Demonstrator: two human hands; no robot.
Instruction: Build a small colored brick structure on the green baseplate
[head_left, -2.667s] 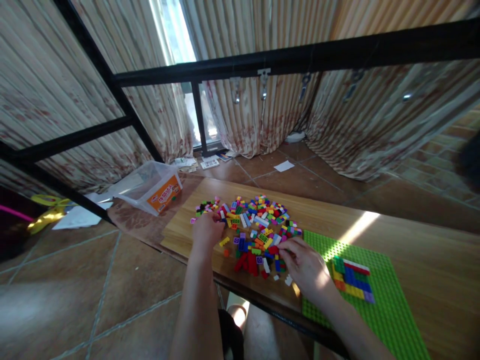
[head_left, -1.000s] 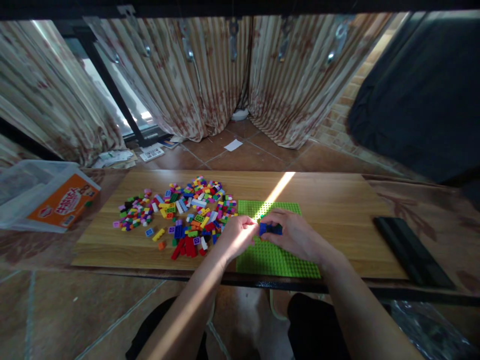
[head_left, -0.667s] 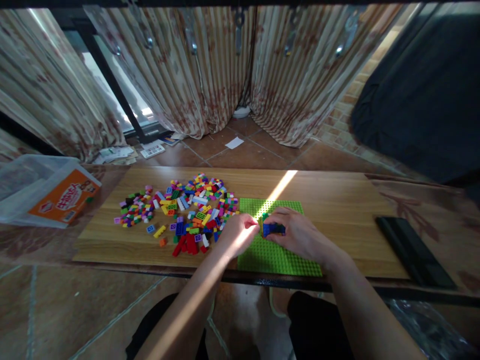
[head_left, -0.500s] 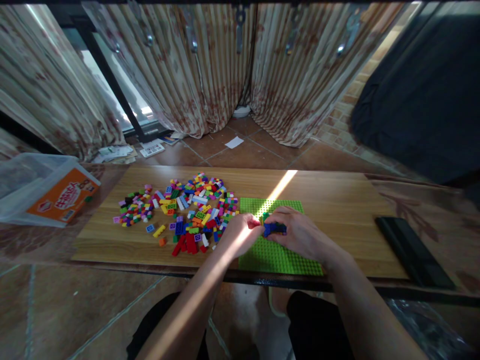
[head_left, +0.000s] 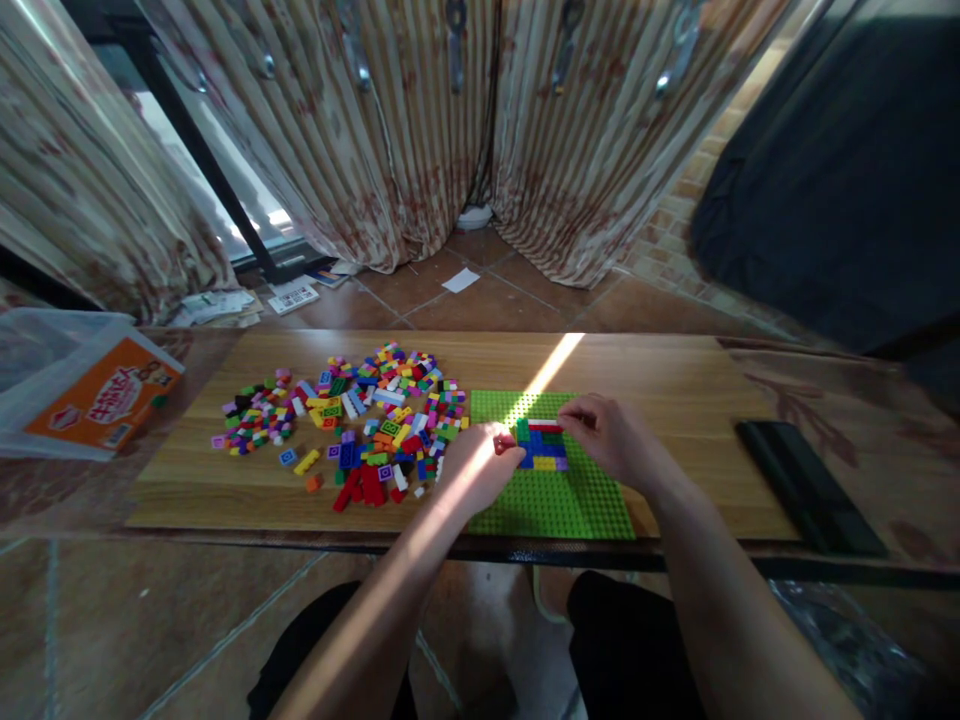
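Observation:
A flat panel of joined building bricks (head_left: 545, 446), blue with green, red, white, yellow and purple parts, is over the green baseplate (head_left: 559, 510). Whether it rests on the plate or is lifted a little, I cannot tell. My left hand (head_left: 484, 468) is closed at the panel's left edge, its thumb and fingertips pinching there. At the upper right corner, by the white and red bricks, my right hand (head_left: 604, 435) grips with thumb and fingers together. The fingers hide parts of both edges.
Loose bricks (head_left: 390, 400) in many colours lie left of the baseplate on the wooden board (head_left: 667, 380). A clear plastic bin (head_left: 60, 345) with an orange label stands at far left. A dark flat object (head_left: 806, 485) lies at the right. Sunlight crosses the board.
The brick panel, mostly covered by my hands before, has turned so its colourful face shows. My right hand has shifted toward its upper right corner. The view has moved slightly.

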